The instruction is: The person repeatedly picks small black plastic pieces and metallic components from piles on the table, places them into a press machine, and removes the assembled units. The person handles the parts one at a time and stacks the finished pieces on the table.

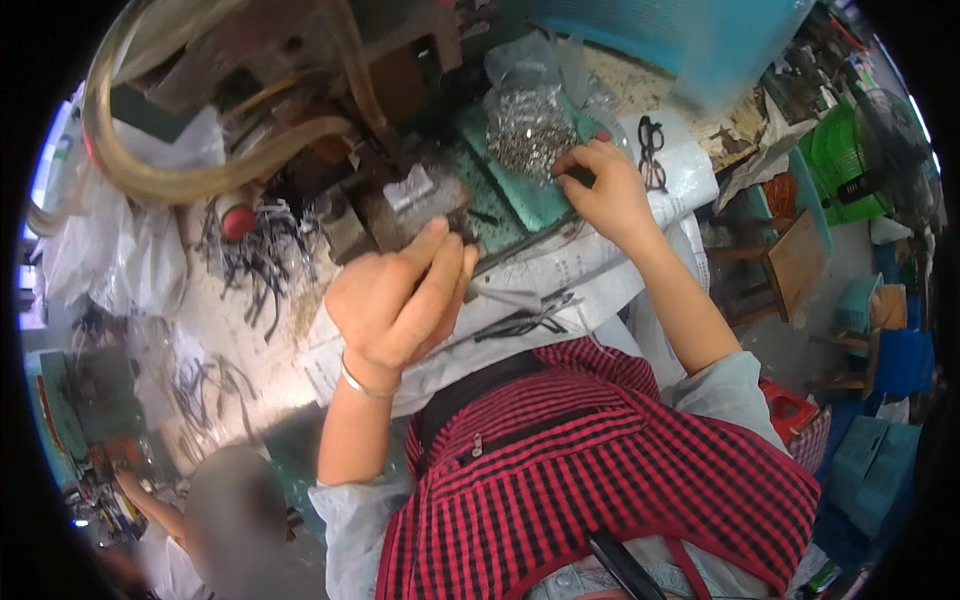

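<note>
My right hand (610, 190) reaches the edge of a heap of small shiny metal parts (530, 135) in a clear plastic bag on a green tray (545, 205). Its thumb and forefinger come together there; whatever lies between them is too small to name. In front of the machine's metal block (420, 205), my left hand (400, 300) is closed, fingers pressed together, its forefinger up by the block. What it grips, if anything, is hidden. Dark spectacle temples (520, 325) rest on white paper (600, 280) beside that hand.
A glasses frame (652, 150) lies right of the heap. Many loose temples (265, 250) are left of the machine, near a red button (238, 222) and a thick clear hose (180, 180). A blue bin (690, 40) stands behind. A co-worker (165, 540) sits at lower left.
</note>
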A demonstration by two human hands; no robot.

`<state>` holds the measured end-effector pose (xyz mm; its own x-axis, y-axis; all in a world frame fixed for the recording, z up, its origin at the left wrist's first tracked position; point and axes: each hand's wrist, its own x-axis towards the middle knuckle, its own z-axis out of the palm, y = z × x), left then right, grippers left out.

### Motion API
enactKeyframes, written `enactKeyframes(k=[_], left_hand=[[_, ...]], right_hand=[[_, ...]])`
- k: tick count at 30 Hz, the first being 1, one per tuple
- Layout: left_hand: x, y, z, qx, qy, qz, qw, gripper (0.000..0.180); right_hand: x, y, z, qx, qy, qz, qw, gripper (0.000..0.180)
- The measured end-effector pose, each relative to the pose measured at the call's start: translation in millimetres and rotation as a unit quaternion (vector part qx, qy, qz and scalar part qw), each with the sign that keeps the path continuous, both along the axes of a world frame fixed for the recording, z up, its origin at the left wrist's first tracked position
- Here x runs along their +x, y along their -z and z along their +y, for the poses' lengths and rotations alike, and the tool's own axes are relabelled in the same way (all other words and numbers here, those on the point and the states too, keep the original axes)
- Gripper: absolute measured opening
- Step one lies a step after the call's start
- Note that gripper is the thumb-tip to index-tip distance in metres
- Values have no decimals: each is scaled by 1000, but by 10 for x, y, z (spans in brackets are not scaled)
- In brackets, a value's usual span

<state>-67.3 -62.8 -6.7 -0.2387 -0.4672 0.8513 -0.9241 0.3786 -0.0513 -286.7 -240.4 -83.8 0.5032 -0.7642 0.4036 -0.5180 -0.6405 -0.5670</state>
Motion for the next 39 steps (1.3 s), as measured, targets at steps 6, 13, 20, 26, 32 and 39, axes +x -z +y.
enactKeyframes(k=[6,13,20,26,32,39], left_hand=[[-30,84,103,-1,-11,33,999,27],[-2,187,1137,95,-254,74,960,30],[1444,53,1361,204,-466,155,847,15],[2044,1242,1333,383,-554,141,726,18],[2071,648,1235,523,-266,474,657,28],[1511,860,1315,133,-125,740,648,23]], right_hand=[[202,41,166,-46,29,101,993,12],[195,146,250,-1,125,-7,992,9],[227,-99,22,26,77,-62,995,10],[123,5,92,47,40,33,998,10],[120,16,0,-140,-49,147,978,12],[110,-53,-98,-147,-68,98,982,15]])
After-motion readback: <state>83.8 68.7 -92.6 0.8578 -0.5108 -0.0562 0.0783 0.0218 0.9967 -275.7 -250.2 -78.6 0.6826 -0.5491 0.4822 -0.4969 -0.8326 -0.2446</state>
